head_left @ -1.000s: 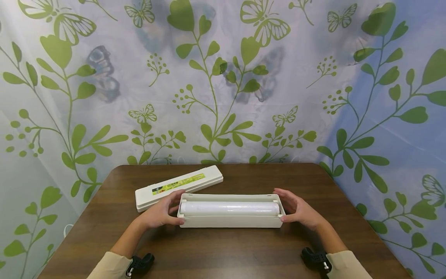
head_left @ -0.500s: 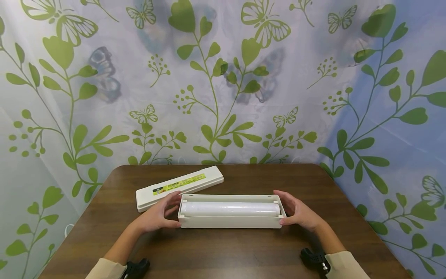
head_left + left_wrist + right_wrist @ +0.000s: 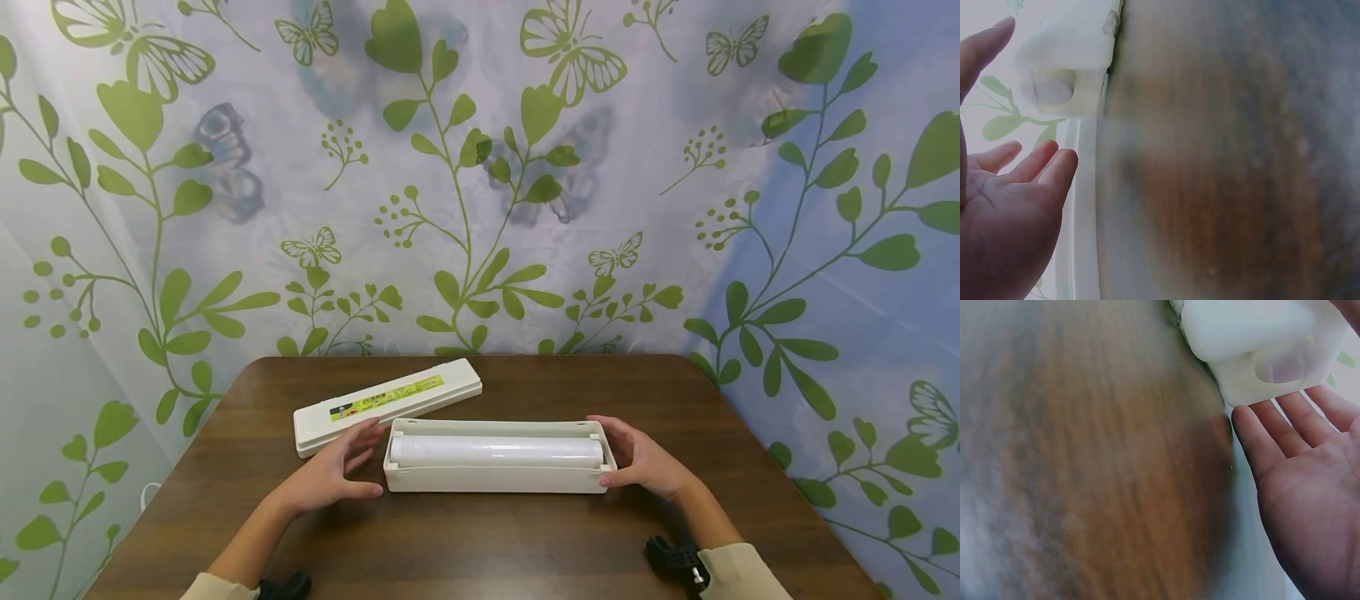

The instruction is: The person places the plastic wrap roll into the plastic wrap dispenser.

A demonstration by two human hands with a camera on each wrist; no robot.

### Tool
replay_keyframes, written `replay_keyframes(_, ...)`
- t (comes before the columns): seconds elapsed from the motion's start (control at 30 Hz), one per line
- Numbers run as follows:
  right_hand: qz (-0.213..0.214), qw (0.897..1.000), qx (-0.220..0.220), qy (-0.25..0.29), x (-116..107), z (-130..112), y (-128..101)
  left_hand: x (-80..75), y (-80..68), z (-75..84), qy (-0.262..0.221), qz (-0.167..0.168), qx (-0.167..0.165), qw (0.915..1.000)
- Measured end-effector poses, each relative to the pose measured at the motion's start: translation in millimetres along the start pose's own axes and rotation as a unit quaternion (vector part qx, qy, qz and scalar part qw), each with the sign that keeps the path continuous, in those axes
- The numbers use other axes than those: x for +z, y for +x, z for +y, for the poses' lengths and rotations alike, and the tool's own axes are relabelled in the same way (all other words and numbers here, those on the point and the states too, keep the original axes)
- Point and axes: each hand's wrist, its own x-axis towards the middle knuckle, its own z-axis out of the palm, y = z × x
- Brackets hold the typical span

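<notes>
The open box lies on the table between both sets of fingers, the roll inside it. Right fingers touch its right end; left fingers sit just beside its left end. The lid lies behind the left fingers.

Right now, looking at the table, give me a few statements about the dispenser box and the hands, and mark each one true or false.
1. The roll lies inside the open box. True.
2. The lid sits closed on the box. False: it lies apart on the table, behind and to the left.
3. The left hand grips the roll. False: its fingers are open beside the box's end.
4. The right hand is at the box's right end. True.
</notes>
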Motion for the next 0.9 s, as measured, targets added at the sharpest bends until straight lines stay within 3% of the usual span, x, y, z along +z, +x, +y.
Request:
replay_keyframes(0.33,0.002,1.0,0.002,0.003,1.4,0.1,0.3,1.5,-2.6,-2.5,0.004,0.007,0.011,0.9999)
replay_keyframes(0.6,0.001,1.0,0.001,0.0,0.9,0.9,0.4,-0.4,-9.2,1.4,0.029,0.03,-0.008,0.9991)
replay_keyframes(0.9,0.009,1.0,0.006,-0.003,1.5,0.9,-0.2,-14.6,-17.2,4.0,0.054,0.066,-0.002,0.9964)
